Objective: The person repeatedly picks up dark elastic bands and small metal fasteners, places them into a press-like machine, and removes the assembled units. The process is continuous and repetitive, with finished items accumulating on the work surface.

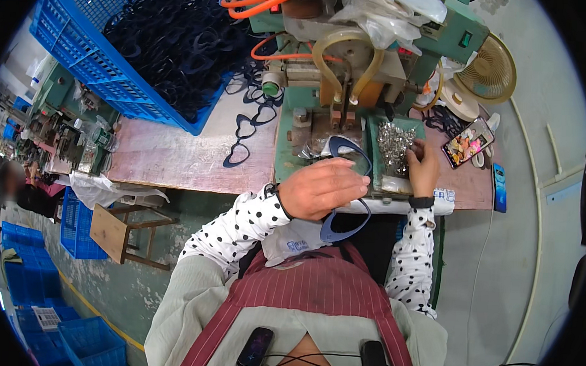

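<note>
My left hand point(324, 188) is closed around the middle of a blue plastic glasses frame point(335, 233). One pointed rim sticks out below the hand and the other above it, close to the press head point(342, 113) of a green bench machine. My right hand point(424, 169) reaches to the edge of a green tray point(378, 182) filled with small shiny metal parts point(394, 147), which look like hinges. Its fingertips are drawn together over the parts; whatever lies between them is too small to make out.
A blue crate point(93, 66) heaped with dark frames stands at the back left, with several loose frames point(241, 137) beside it. On the right are a phone point(469, 143) and a fan point(488, 68). A wooden stool point(113, 234) and another person point(34, 192) are farther left.
</note>
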`<action>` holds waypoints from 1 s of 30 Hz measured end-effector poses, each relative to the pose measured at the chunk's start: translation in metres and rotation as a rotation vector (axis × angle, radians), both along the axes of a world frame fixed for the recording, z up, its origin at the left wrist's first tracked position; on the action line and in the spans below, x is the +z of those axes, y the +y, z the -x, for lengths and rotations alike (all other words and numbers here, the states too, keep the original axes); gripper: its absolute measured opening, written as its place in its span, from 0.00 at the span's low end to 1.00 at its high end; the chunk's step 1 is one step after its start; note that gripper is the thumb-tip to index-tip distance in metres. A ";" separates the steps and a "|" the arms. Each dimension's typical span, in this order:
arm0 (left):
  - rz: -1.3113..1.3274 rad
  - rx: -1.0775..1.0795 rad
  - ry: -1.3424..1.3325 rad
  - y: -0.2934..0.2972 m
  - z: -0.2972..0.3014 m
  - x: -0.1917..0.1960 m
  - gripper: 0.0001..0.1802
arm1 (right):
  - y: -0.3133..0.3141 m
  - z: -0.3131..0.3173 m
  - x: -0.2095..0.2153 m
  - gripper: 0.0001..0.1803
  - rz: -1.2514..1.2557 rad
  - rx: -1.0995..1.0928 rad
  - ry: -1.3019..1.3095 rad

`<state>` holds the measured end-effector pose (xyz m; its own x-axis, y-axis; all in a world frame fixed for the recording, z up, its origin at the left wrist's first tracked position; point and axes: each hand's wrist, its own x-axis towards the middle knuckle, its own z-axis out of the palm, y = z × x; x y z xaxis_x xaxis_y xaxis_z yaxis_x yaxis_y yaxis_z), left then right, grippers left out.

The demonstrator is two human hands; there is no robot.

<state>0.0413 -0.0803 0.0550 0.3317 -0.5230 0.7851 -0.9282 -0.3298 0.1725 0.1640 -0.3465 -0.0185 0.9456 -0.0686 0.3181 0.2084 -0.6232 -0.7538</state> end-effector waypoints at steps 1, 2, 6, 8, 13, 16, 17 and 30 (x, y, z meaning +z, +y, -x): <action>-0.003 0.003 0.003 0.000 0.000 0.000 0.21 | -0.002 0.001 -0.003 0.19 0.167 0.026 -0.097; -0.002 0.004 0.000 0.000 0.001 0.000 0.22 | 0.001 0.008 0.002 0.19 0.331 0.048 -0.190; 0.006 0.008 -0.003 0.001 0.001 -0.002 0.22 | 0.017 0.013 -0.002 0.10 0.520 0.061 -0.284; -0.023 0.039 -0.008 -0.001 0.003 -0.001 0.22 | 0.016 0.004 -0.007 0.06 0.405 0.044 -0.271; -0.099 0.310 -0.042 0.019 0.024 -0.004 0.23 | 0.008 0.009 -0.007 0.05 0.211 0.018 -0.417; -0.065 0.777 -0.021 0.077 0.030 -0.060 0.21 | 0.016 0.006 -0.011 0.05 0.158 -0.019 -0.465; -0.055 0.934 0.027 0.095 0.033 -0.072 0.19 | 0.018 0.004 -0.014 0.04 0.144 -0.029 -0.468; -0.392 0.955 0.430 0.168 0.148 -0.127 0.17 | 0.023 0.013 -0.008 0.04 0.086 -0.090 -0.381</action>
